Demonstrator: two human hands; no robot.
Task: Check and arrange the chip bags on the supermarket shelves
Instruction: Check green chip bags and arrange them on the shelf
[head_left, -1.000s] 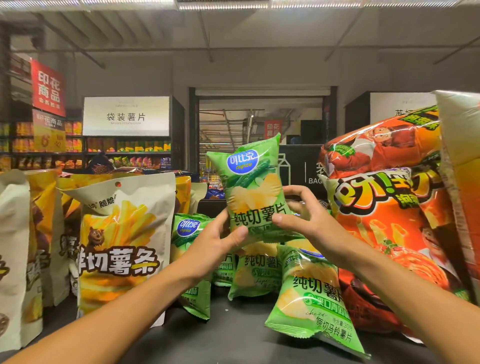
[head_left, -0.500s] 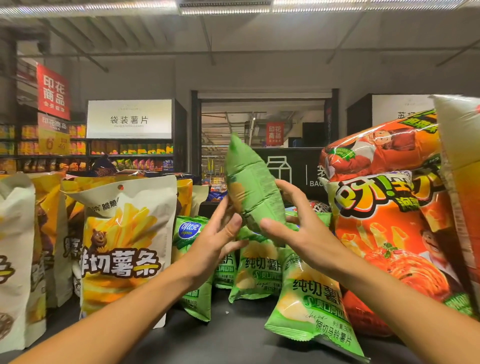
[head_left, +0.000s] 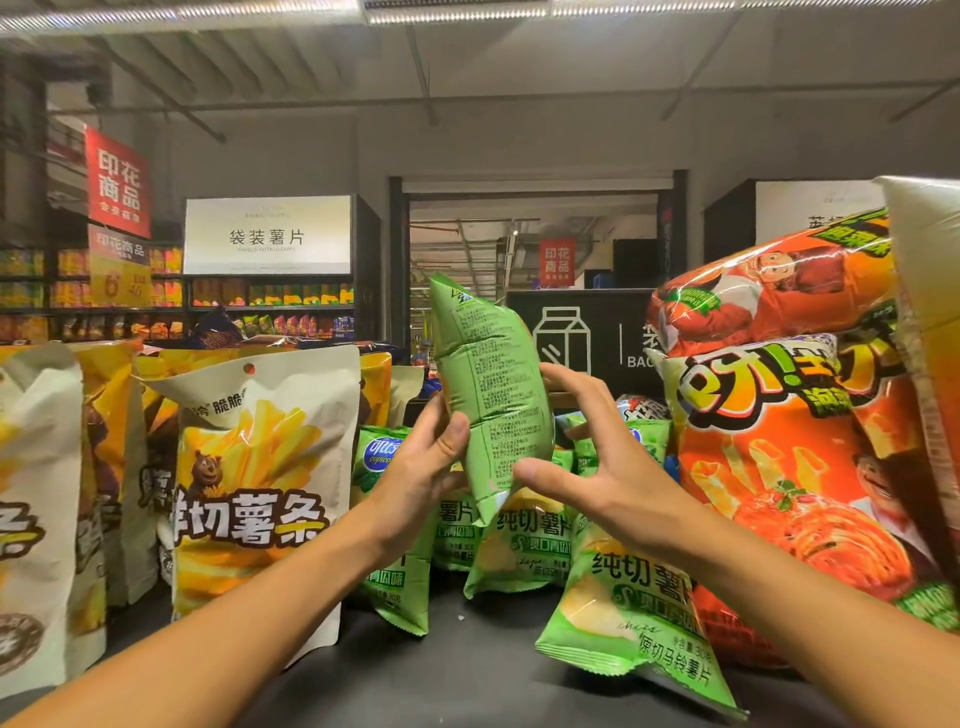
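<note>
Left hand (head_left: 421, 467) pinches the green chip bag (head_left: 491, 395), back side facing camera. Right hand (head_left: 597, 457) loose, fingers spread beside it, grasping nothing.

A matt green plastic chip bag (head_left: 488, 384) in the left hand's (head_left: 415, 467) grip; glossy orange foil bags (head_left: 779, 415) right of it, smooth dark shelf (head_left: 467, 670) below.
</note>
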